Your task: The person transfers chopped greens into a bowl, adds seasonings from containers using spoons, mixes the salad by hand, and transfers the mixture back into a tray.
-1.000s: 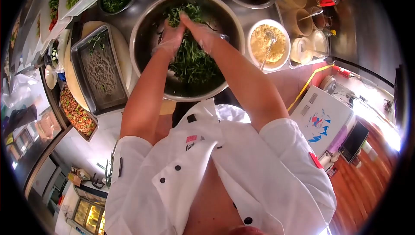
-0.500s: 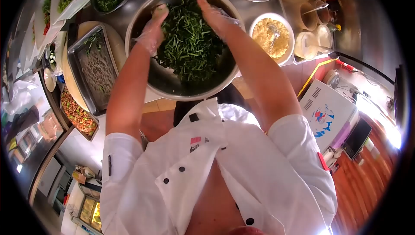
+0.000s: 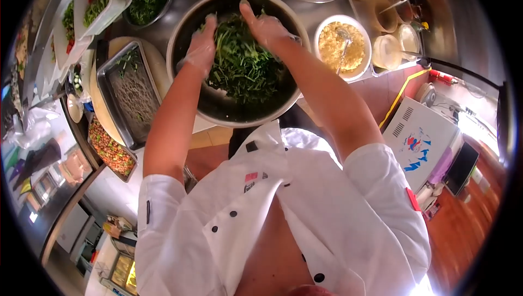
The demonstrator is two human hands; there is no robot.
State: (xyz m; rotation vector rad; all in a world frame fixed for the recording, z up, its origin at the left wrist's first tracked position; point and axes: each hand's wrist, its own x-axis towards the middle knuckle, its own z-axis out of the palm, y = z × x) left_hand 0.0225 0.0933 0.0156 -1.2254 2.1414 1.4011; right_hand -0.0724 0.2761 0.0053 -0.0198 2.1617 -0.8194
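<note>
A wide steel mixing bowl point(image 3: 182, 94) holds a heap of dark chopped leafy greens point(image 3: 245, 72). Both hands are inside it, in clear plastic gloves. My left hand point(image 3: 201, 48) cups the heap from the left side, thumb up. On the far right side, my right hand point(image 3: 266, 28) holds the greens with its thumb raised. The fingers of both hands are mostly hidden among the leaves.
Right of the bowl stands a white bowl of minced garlic-like bits point(image 3: 342, 45) with a spoon. A metal tray point(image 3: 133, 97) with some scraps rests on a round board to the left. Seasoning tubs point(image 3: 385, 50) stand farther right; vegetable containers point(image 3: 109, 7) are upper left.
Both hands have gathered the greens, which now lie heaped higher and turned over between them, paler stems showing. The whole view has shifted slightly.
</note>
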